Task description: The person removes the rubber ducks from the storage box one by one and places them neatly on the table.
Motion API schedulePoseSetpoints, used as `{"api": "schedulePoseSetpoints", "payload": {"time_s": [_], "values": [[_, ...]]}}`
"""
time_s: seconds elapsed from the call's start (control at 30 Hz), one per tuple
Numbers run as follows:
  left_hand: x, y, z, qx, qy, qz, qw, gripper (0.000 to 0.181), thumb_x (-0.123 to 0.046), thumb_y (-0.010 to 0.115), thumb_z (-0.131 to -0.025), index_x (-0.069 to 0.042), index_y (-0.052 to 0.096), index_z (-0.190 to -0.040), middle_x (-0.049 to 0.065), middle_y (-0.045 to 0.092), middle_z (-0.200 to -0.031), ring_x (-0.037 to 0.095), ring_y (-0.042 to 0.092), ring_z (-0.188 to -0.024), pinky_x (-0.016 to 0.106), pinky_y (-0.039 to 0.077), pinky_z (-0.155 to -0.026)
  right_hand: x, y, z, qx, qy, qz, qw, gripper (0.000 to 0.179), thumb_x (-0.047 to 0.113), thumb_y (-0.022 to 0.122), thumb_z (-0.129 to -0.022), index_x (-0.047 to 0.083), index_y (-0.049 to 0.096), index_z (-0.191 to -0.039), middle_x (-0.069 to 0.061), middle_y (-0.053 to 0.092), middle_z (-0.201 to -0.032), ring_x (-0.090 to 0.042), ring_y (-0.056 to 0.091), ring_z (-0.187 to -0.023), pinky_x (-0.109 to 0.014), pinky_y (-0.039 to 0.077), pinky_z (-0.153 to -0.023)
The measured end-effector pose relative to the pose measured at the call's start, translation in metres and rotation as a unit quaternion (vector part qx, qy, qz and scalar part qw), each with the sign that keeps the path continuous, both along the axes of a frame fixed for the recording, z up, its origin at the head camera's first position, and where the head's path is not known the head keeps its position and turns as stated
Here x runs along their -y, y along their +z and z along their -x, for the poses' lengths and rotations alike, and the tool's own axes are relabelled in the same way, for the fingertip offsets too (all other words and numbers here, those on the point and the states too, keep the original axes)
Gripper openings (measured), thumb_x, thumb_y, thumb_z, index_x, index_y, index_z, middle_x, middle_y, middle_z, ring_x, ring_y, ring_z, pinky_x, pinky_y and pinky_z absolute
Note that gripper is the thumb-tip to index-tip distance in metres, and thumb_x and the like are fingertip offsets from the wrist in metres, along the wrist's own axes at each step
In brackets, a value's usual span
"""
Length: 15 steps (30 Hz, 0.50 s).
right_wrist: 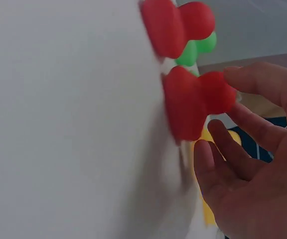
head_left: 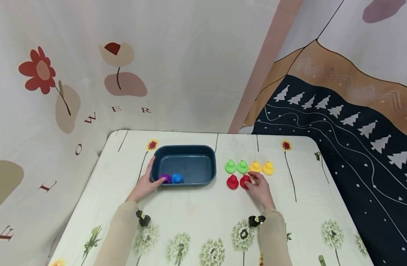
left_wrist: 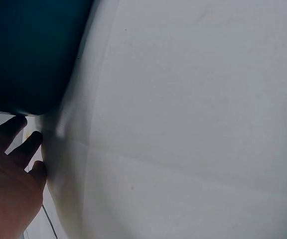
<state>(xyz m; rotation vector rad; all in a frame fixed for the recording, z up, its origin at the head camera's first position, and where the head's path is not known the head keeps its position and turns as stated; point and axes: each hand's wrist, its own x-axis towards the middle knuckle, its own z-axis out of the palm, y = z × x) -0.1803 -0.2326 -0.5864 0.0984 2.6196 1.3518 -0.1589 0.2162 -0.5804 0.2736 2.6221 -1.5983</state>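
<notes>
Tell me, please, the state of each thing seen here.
Left hand, holding the left end of the tray
Right hand, pinching the right red duck
Tray, upright, uncovered
Purple toy, in tray, partly hidden by left thumb
Blue toy, in tray
Right red duck, pinched at head; lifted or not, unclear
Left red duck, upright
Two green ducks, upright
Two yellow ducks, upright

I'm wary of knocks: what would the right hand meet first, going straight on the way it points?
The rightmost red duck-shaped toy, which the right hand touches; beyond that, probably the rightmost green duck-shaped toy, though depth is unclear.
</notes>
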Motion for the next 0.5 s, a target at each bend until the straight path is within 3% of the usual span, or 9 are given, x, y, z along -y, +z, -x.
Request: {"api": "schedulePoseSetpoints", "payload": {"time_s": [0.1, 0.23, 0.5], "values": [[0.001, 0.001, 0.000, -0.001, 0.000, 0.000, 1.0000, 0.098, -0.046, 0.067, -0.089, -0.040, -0.007, -0.154, 0.026, 0.014, -0.156, 0.055, 0.028, -0.132, 0.068, 0.026, -0.101, 0.004, 0.009, 0.004, -0.016, 0.005, 0.009, 0.9998, 0.040, 0.006, 0.066, -0.090, 0.001, 0.056, -0.129, -0.019, 0.047, -0.133, -0.039, 0.048, -0.120, -0.049, 0.044, -0.096], [0.002, 0.001, -0.001, -0.003, -0.001, 0.000, 1.0000, 0.098, -0.045, 0.067, -0.089, -0.038, -0.007, -0.154, 0.024, 0.013, -0.157, 0.055, 0.027, -0.132, 0.068, 0.026, -0.101, 0.017, 0.018, 0.010, -0.069, 0.022, 0.008, 0.9973, 0.036, 0.000, 0.066, -0.088, -0.001, 0.059, -0.123, -0.020, 0.048, -0.130, -0.038, 0.048, -0.117, -0.049, 0.043, -0.097], [0.000, 0.001, -0.001, -0.002, 0.001, 0.003, 1.0000, 0.098, -0.046, 0.067, -0.089, -0.040, -0.007, -0.154, 0.025, 0.015, -0.156, 0.053, 0.030, -0.132, 0.066, 0.028, -0.102, 0.054, 0.022, 0.019, -0.148, 0.087, 0.043, 0.9841, 0.029, -0.003, 0.067, -0.085, -0.002, 0.064, -0.114, -0.018, 0.052, -0.126, -0.034, 0.045, -0.119, -0.051, 0.041, -0.099]]}}
